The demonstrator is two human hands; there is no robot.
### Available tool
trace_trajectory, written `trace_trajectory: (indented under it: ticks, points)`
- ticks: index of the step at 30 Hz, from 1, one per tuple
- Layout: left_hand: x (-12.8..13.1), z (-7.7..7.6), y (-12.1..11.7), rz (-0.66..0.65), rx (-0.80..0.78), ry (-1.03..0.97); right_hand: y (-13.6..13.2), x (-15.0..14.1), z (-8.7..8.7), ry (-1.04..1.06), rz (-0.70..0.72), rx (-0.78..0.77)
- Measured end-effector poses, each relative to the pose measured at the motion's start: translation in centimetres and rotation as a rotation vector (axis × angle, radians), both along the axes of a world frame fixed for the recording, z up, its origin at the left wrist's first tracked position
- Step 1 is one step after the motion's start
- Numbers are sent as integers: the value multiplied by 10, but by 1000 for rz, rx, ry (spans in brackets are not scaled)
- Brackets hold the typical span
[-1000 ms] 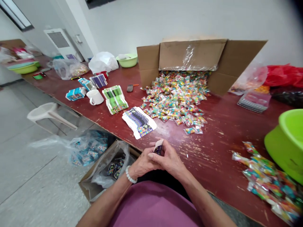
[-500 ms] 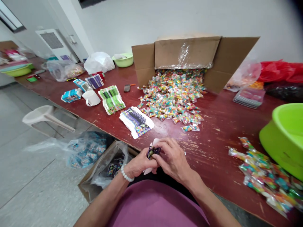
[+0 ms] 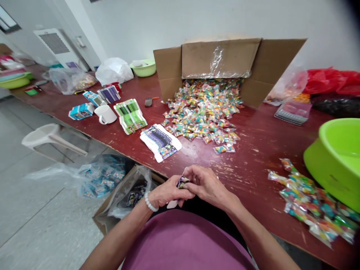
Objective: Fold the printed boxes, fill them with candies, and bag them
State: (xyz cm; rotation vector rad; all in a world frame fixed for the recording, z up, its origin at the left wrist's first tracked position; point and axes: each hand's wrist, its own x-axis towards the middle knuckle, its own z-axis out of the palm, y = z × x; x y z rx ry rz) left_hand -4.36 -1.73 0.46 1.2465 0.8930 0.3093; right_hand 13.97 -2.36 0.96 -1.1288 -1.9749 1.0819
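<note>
person wears a bracelet [image 3: 148, 204] of round, pale, milky-white beads, strung in a single row abt the l. wrist [image 3: 158, 198]. l. hand [image 3: 168, 193], bare, is just r. of the bracelet; r. hand [image 3: 207, 184], also bare, farther r. of it. below & r. of the bracelet: a plain purple top [image 3: 185, 243] w/ a smooth, rounded front. l. forearm [image 3: 120, 234], starting at the bracelet, & r. forearm [image 3: 253, 228], well r. of it, both uncovered; sleeve hems out of view.
</note>
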Motion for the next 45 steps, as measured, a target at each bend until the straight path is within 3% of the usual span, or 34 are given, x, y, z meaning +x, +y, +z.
trace_trajectory:
  ticks: [4,7,9,12,13,15,18,22,27,29,32,36,39,42,45]
  points:
    - [2,-6,3,47,34,10,-3,5,5,-89,10,-4]
    - [5,-7,4,90,47,27,-6,4,5,28,45,-69]
    - [10,-7,3,164,45,35,-6,0,-1,109,-51,-58]
    - [21,-9,1,372,30,6,-3,-9,-15,182,-369,83]
    - [25,-10,0,432,11,-21,-1,-11,-20,203,-442,77]
    - [31,-11,0,497,-30,-75,3,-11,-26,259,-470,-96]
    - [30,-14,1,446,10,-119,8,-5,-27,336,-418,-326]
    - [21,-18,-1,376,142,-96,10,1,-20,449,-466,-292]
    - [24,-23,-6,445,-23,-207,2,-9,-26,660,-394,-410]
    - [27,-23,-6,434,-10,-263,-1,-13,-33,686,-437,-379]
    - [27,-20,-5,463,134,-221,-2,-11,-39,618,-553,-245]
    - [26,-14,-5,605,279,-142,-1,-6,-35,533,-538,-190]
    - [28,-10,-8,582,329,-148,-4,-9,-32,591,-543,-144]
    - [27,-8,-8,555,279,-179,-6,-13,-32,664,-538,-126]
    - [23,-10,-5,523,149,-256,-5,-9,-34,716,-500,-230]
